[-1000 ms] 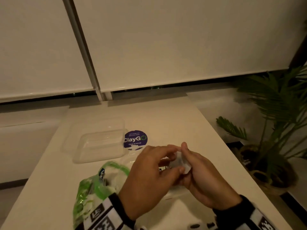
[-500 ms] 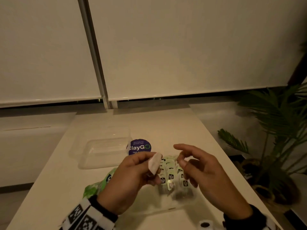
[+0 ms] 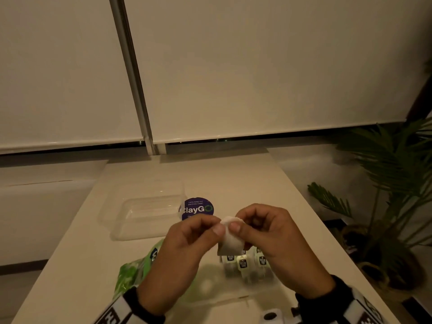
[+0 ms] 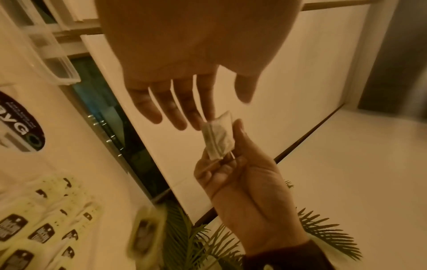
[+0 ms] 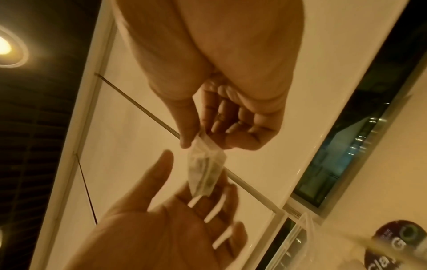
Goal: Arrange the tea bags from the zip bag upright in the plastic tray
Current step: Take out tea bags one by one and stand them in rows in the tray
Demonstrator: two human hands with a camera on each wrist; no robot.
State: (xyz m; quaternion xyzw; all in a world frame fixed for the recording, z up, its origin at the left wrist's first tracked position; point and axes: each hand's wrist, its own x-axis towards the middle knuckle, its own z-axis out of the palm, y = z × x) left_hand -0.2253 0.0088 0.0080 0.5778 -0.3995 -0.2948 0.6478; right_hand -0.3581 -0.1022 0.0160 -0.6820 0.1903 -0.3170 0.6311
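Note:
A white tea bag [image 3: 230,238] hangs in the air between both hands above the table. My right hand [image 3: 235,226] pinches its top between thumb and forefinger. My left hand [image 3: 216,226] lies against it with straight fingers, as the wrist views show on the tea bag [image 4: 218,136] [image 5: 205,169]. Its tag [image 4: 148,233] dangles below, blurred. Under the hands a clear plastic tray [image 3: 243,296] holds several tea bags [image 3: 243,264] standing upright with dark tags. The green zip bag [image 3: 133,273] lies to the left, partly behind my left forearm.
A second clear plastic container [image 3: 145,213] sits farther back on the left, next to a round purple sticker [image 3: 197,208] on the white table [image 3: 233,178]. A potted palm [image 3: 392,195] stands on the floor to the right of the table edge.
Half a second ago my left hand held the tea bag alone and my right hand hung open beside it. The right hand has since come in and pinched the bag.

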